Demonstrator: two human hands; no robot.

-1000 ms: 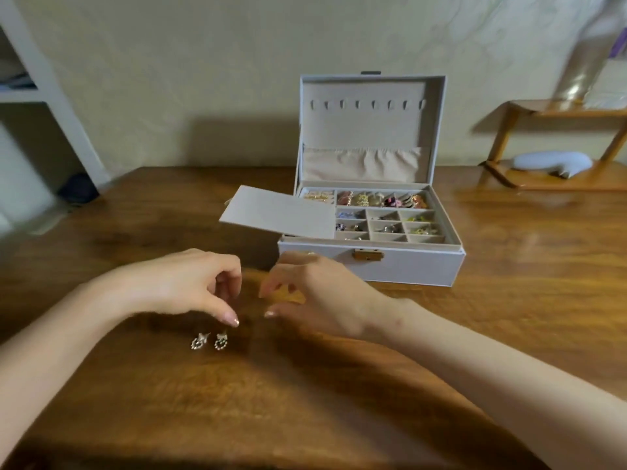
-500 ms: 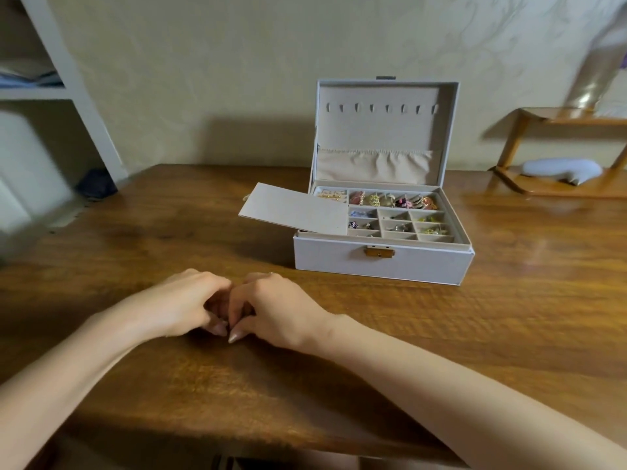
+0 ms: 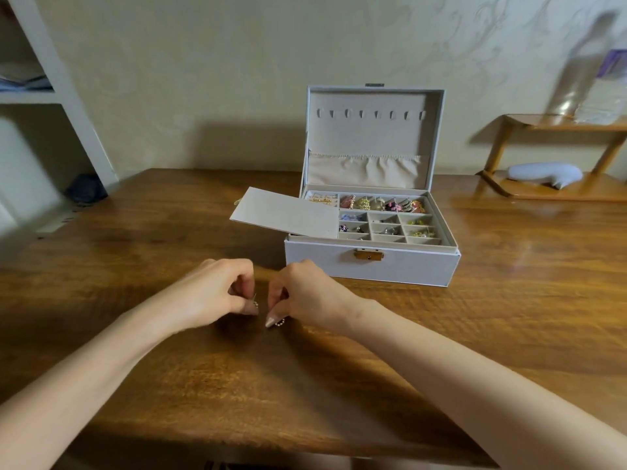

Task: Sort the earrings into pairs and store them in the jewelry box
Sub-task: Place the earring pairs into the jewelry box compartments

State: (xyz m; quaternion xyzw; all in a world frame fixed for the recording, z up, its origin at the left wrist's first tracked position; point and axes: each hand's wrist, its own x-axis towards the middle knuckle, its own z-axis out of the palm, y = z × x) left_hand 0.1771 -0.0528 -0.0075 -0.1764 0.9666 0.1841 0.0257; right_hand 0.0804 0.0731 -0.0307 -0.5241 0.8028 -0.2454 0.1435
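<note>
A white jewelry box [image 3: 369,268] stands open on the wooden table, lid upright. Its small compartments hold several coloured earrings [image 3: 383,203]. A flat beige insert [image 3: 286,212] lies tilted over the box's left side. In front of the box, my left hand [image 3: 217,290] pinches one small ring-shaped earring [image 3: 255,303] between thumb and fingertips. My right hand [image 3: 305,293] pinches the matching earring [image 3: 280,322] just above the tabletop. The two hands are close together, a small gap between them.
The wooden table [image 3: 509,317] stretches wide on all sides of the box. A white shelf unit [image 3: 51,96] stands at the far left. A low wooden stand [image 3: 549,154] with a pale blue object [image 3: 543,174] sits at the far right by the wall.
The two earrings that lay on the table a second ago are now lifted, one in each hand. The hands came together over them, then parted slightly.
</note>
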